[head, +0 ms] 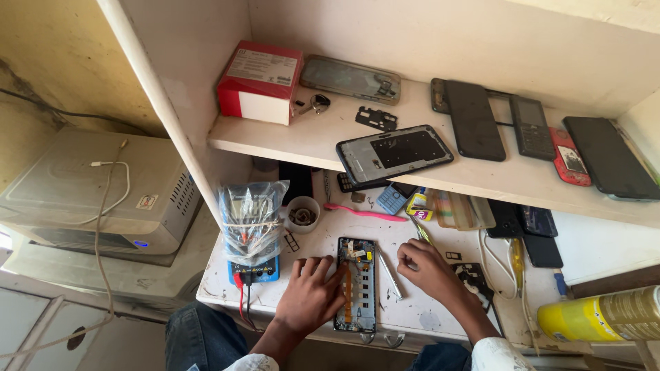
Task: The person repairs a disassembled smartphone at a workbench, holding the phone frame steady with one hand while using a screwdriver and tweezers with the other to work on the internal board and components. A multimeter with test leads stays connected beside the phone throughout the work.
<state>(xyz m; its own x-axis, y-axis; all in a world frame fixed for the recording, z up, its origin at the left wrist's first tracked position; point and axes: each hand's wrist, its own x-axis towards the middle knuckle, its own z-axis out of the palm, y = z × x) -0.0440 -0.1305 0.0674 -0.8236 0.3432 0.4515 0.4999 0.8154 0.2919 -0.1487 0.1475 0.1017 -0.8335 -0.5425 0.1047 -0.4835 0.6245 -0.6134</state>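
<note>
An opened phone [359,285] lies face down on the white work surface [426,319], its circuit board and orange flex cable showing. My left hand [311,295] rests flat beside it, fingers touching its left edge. My right hand [427,269] is closed on a thin yellow-green tool [420,231] just right of the phone's top. A metal tweezer [390,276] lies between the phone and my right hand.
A blue multimeter in a plastic bag [251,230] stands at the left, next to a small cup of parts [302,214]. A pink tool [364,213] lies behind. The shelf above holds a red box [260,82] and several phones. A yellow can [598,317] lies at the right.
</note>
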